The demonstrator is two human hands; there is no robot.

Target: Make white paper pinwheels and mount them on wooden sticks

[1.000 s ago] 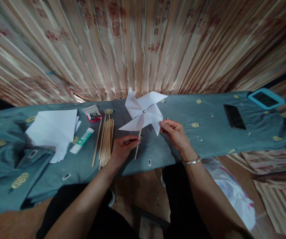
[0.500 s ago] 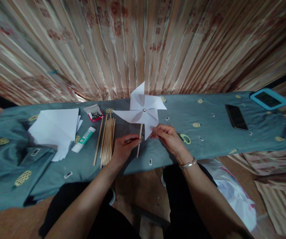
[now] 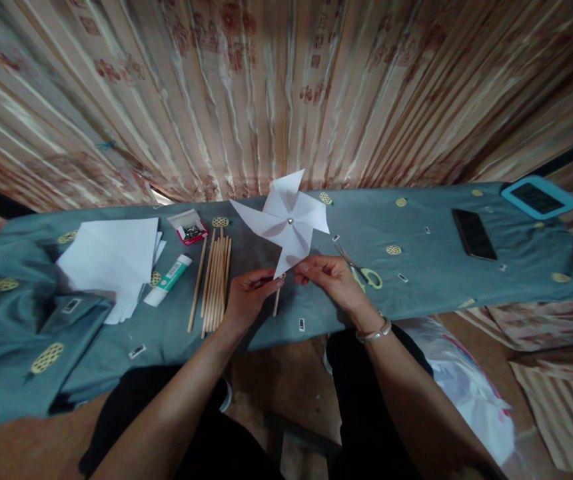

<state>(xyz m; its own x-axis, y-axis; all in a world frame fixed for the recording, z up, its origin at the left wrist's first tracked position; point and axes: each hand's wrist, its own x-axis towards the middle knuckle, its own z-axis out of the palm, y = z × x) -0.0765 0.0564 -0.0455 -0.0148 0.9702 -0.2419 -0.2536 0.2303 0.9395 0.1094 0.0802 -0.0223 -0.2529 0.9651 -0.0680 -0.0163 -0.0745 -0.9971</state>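
A white paper pinwheel (image 3: 286,220) with a silver pin at its centre stands on a thin wooden stick (image 3: 277,301) above the blue-grey cloth-covered table (image 3: 416,280). My left hand (image 3: 246,297) grips the stick just below the paper. My right hand (image 3: 329,277), with a silver bracelet on the wrist, pinches the lowest blade tip of the pinwheel with its fingertips. Both hands are close together at the table's front edge.
Left of my hands lie a bundle of wooden sticks (image 3: 214,280), a glue stick (image 3: 168,281), a small red box of pins (image 3: 190,227) and a stack of white paper (image 3: 111,260). Scissors (image 3: 361,270) lie right of my hand. A phone (image 3: 474,233) and a blue-framed device (image 3: 539,197) sit far right.
The pinwheel has turned clockwise, drawn round by my right hand, which has moved left and down along the blades. The scissors under that hand now show. My left hand stays on the stick.
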